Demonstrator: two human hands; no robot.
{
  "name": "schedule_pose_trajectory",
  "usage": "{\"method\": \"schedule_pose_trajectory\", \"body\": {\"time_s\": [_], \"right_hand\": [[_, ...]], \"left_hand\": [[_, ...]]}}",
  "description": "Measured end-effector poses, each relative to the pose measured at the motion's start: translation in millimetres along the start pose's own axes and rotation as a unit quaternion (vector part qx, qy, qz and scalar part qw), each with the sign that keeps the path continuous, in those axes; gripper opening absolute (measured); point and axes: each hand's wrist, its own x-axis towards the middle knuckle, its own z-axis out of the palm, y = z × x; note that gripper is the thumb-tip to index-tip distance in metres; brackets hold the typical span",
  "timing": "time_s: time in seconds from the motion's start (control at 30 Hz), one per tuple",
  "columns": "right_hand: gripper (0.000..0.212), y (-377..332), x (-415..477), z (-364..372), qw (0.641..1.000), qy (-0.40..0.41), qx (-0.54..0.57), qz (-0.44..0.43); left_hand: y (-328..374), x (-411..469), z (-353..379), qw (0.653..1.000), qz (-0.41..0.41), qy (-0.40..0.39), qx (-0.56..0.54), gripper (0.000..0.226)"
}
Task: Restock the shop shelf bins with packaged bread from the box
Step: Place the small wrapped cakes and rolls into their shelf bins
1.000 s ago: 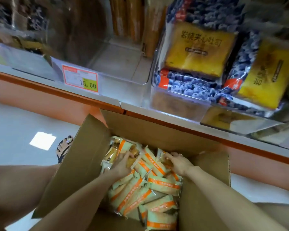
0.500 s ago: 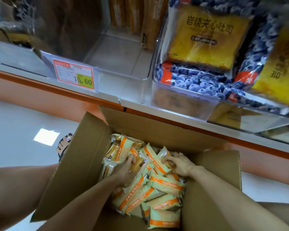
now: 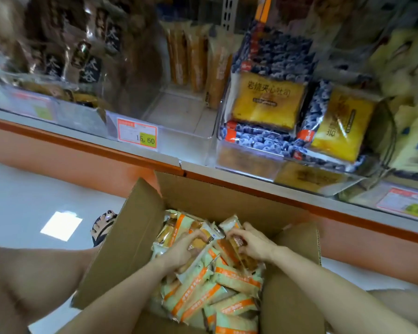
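Open brown cardboard box (image 3: 217, 198) on the floor below the shelf's front edge, full of pale green and orange plastic bread packets (image 3: 198, 294), left hand (image 3: 182, 251) grip curled round one, right hand (image 3: 254, 244) grip pinching another by the box's far wall

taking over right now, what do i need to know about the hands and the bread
Left hand: inside the box, fingers curled round a bread packet.
Right hand: grips a second packet beside it.
Done: nothing lifted out; the box holds a heap of orange-striped packets.
Left: the clear bin by the 15.60 tag is nearly bare, probably the one to fill.
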Motion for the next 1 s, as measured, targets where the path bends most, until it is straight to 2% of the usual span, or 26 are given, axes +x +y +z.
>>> {"method": "schedule_pose_trajectory", "body": {"time_s": [0.33, 0.5, 0.63, 0.87, 1.0], "right_hand": [[0.04, -78.4, -77.8, -76.5, 0.994, 0.088, -0.008, -0.07], [0.042, -115.6, -123.7, -123.9, 0.98, 0.141, 0.018, -0.136], [0.04, -147.0, -150.5, -166.7, 0.965, 0.197, 0.039, -0.169], [0.039, -204.2, -125.1, -236.9, 0.925, 0.325, 0.029, -0.195], [0.042, -227.0, -86.6, -269.9, 0.91, 0.374, 0.003, -0.179]], "left_hand": [[81.3, -78.9, -79.5, 0.995, 0.09, 0.052, -0.008, 0.026], [131.6, -125.8, -124.5, 0.986, 0.154, 0.065, 0.028, 0.037], [163.1, -148.5, -163.8, 0.976, 0.194, 0.097, -0.023, 0.04], [213.3, -139.3, -223.7, 0.932, 0.275, 0.233, -0.04, 0.038], [228.6, -108.9, -253.2, 0.918, 0.275, 0.285, -0.016, 0.039]]}}
